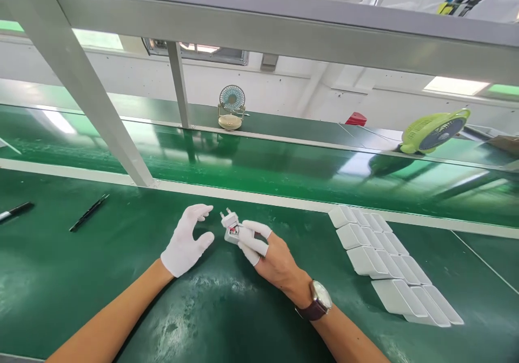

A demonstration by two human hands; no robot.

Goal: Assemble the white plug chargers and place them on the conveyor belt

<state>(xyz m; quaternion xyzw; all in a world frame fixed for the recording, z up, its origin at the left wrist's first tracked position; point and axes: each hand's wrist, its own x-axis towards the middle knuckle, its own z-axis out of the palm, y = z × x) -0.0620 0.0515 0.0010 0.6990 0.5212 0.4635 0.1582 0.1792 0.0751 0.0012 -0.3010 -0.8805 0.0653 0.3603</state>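
**Two hands, one plug, twelve or so white cases**

Two pens lie at the far left of the green tabletop (60,276): one pen (15,210) at the edge of view, the other (89,212) just right of it, both slanting up to the right.

One left hand (187,241), in a white glove, hovers over the tabletop with fingers spread wide, holding nothing. It sits just beside the plug, not touching it.

One plug (231,227), a small white adapter, is at the centre of the tabletop, near the rail of the belt behind. Its two metal pins point up and away from the person, toward the belt; its long axis tilts slightly left of upright. An opening in its body shows a bit of red inside.

One right hand (267,255), with white finger cots on its fingertips and a watch (320,300) at the wrist, pinches the plug from the right.

White cases (389,263) lie in four slanted rows of about three each, well right of the hands.

Two fans stand beyond the belt: a small one (231,107) and a lime one (436,131).
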